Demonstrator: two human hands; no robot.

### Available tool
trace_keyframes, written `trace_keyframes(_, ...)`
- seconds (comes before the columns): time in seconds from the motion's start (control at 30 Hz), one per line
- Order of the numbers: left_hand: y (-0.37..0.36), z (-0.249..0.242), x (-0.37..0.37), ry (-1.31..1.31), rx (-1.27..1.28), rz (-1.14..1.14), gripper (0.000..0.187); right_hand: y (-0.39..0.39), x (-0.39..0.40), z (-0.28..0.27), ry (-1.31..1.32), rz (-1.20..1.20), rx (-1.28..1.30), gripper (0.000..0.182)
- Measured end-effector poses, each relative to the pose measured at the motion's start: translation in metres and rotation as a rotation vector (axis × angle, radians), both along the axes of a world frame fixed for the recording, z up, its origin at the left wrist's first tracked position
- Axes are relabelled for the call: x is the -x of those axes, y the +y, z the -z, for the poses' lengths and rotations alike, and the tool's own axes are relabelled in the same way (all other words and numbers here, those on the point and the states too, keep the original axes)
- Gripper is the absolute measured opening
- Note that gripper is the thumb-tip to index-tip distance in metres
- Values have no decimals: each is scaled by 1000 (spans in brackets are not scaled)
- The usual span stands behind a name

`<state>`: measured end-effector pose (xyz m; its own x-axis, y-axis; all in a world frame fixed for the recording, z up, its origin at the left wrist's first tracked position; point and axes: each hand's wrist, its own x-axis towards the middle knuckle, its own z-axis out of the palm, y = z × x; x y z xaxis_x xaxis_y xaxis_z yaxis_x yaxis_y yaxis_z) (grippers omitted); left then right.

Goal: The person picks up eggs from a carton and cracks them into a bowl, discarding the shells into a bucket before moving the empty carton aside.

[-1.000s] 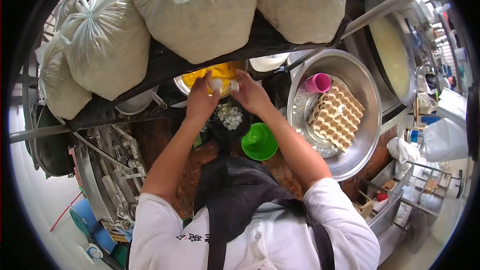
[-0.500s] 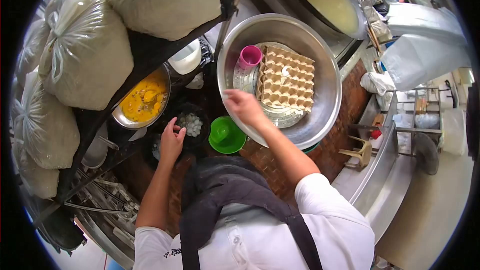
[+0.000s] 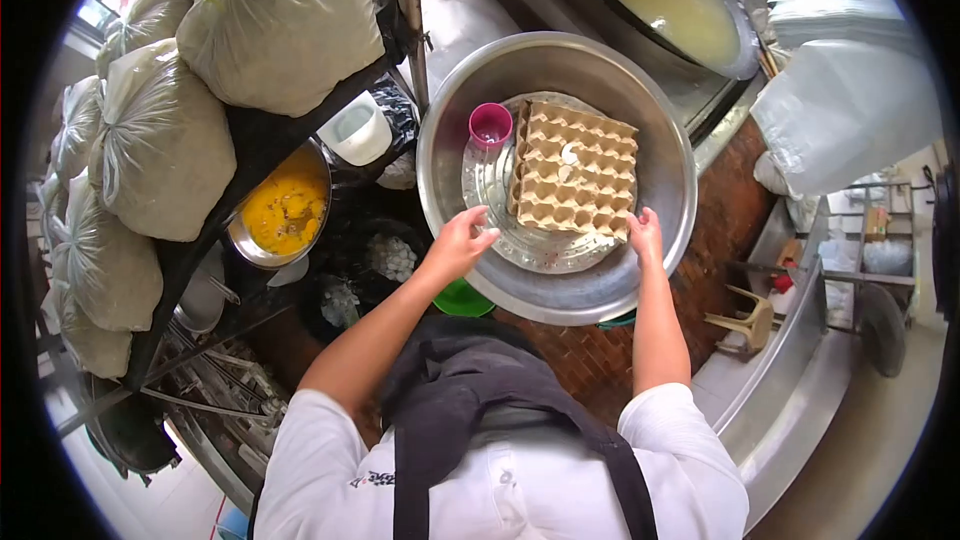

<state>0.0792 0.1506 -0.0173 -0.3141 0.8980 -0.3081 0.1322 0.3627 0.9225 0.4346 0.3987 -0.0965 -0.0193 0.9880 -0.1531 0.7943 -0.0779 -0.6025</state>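
Observation:
A stack of cardboard egg trays lies in a large metal basin, on a round perforated metal plate. Bits of eggshell rest on the top tray. My left hand is over the basin's near left rim, fingers apart and holding nothing, a little short of the trays. At the trays' near right corner, my right hand has its fingers apart; whether it touches the cardboard is hard to see. Beside the stack stands a pink cup. A metal bowl of cracked eggs sits to the left.
Below the shelf, eggshells lie in a black-lined bin. A green bowl is partly under my left forearm. Tied plastic bags fill the left shelf, near a white container. A large pan of pale liquid stands behind.
My left hand has moved right, from above the eggshell bin to the basin's rim. My right hand has gone from the basin's left side to the trays' near right corner.

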Motion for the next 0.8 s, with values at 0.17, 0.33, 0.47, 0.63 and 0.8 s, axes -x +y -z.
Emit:
trace_keyframes(0.17,72,62,-20,-51,225,26,81,39,-33,75,274,46,267,58)
trace_keyframes(0.33,112,96,-27,-17,321,-32,101,35,-30,103,470,33,341,62)
trace_keyframes(0.47,117,91,-44,-242,271,-84,81,21,-17,79,655,65,438,66)
trace_keyframes(0.63,121,121,-33,-584,356,-22,80,30,-15,61,674,85,476,62)
trace_keyframes(0.8,118,86,-57,-458,285,-169,105,33,-24,61,900,150,561,43)
